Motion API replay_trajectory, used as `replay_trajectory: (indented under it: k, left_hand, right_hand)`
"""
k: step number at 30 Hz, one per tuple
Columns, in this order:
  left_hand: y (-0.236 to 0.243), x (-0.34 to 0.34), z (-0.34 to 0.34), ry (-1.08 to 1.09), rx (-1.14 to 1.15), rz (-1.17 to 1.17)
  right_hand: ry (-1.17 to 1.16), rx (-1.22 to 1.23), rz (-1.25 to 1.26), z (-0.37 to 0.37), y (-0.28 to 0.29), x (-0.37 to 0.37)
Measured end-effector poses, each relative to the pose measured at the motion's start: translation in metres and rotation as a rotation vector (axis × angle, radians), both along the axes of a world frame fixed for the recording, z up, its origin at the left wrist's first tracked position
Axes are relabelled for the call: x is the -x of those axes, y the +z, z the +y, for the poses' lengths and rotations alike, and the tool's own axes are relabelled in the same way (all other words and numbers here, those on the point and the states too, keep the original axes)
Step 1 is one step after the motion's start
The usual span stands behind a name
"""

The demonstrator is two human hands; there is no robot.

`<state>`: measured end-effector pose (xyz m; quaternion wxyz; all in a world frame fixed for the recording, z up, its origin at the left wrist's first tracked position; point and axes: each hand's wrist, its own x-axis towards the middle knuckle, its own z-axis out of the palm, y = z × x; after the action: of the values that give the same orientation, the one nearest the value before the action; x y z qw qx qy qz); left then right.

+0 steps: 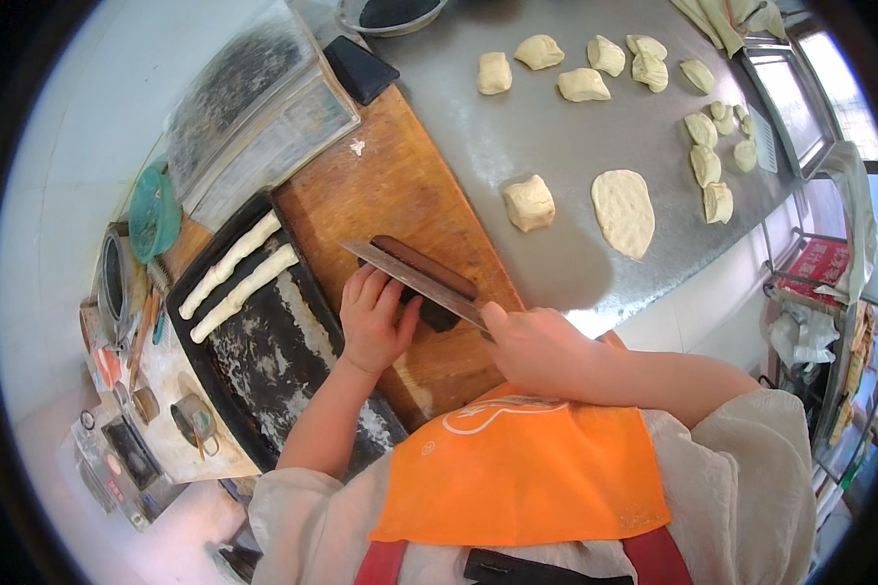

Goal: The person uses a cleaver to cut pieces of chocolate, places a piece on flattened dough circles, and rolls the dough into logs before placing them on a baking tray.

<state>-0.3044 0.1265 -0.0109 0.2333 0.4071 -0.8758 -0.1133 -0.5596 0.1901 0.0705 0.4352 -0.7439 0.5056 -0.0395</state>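
One head-worn fisheye view looks down past the orange apron [527, 478], with the left hand [373, 320] and right hand [541, 343] near, the metal table [556, 136] beyond.

The right hand [537, 341] hides the handle of the knife [421, 283].

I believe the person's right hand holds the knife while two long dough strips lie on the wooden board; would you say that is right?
Not quite: the two long dough strips lie in the black tray, not on the wooden board, as the head view shows. The right hand does hold the knife.
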Motion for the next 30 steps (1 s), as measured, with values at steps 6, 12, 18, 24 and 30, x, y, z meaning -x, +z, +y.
replay_trajectory:
  k: [6,12,18,24,30]
  left_hand:
    - [-0.003,-0.001,0.0,-0.009,-0.001,0.021]
    - [-0.005,0.0,0.0,0.013,-0.009,0.056]
    - [-0.003,-0.002,0.0,-0.001,-0.007,0.062]
    - [-0.006,0.0,0.001,0.024,-0.015,0.088]
    - [-0.002,0.0,0.0,0.016,-0.013,0.079]
  right_hand:
    - [-0.059,-0.129,0.032,0.012,0.009,0.01]
    - [0.077,-0.072,0.067,0.004,-0.012,0.006]
    - [-0.05,-0.173,0.044,0.003,-0.005,0.001]
    - [-0.031,-0.17,0.07,0.002,-0.012,0.002]
    - [-0.075,-0.206,0.054,-0.005,-0.016,-0.006]
